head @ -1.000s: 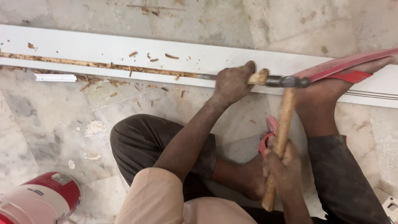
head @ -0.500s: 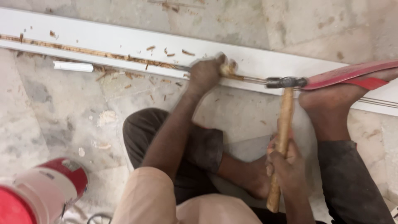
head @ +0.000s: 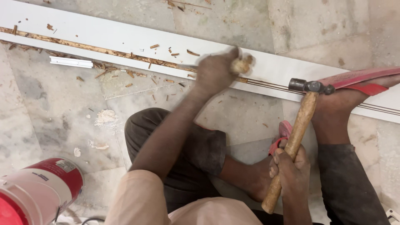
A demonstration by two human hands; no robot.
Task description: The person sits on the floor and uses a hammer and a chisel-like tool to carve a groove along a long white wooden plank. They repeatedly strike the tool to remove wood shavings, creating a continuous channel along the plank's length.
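Note:
A long white board (head: 125, 39) lies across the marble floor, with a brown groove running along it and wood chips scattered beside it. My left hand (head: 214, 71) is blurred over the groove, shut on a wooden-handled chisel (head: 243, 64). My right hand (head: 289, 168) grips the lower part of a hammer's wooden handle (head: 293, 139). The hammer's steel head (head: 310, 86) rests just above the board's near edge, right of the chisel. My right foot in a red sandal (head: 354, 79) presses on the board.
A red and white bucket (head: 39, 191) stands at the lower left. A short white strip (head: 71, 62) lies on the floor near the board. My left leg is folded under me, with a red sandal (head: 281, 133) beside it.
My left hand has slid the chisel leftward along the groove, away from the hammer head. The hammer has stayed almost in place.

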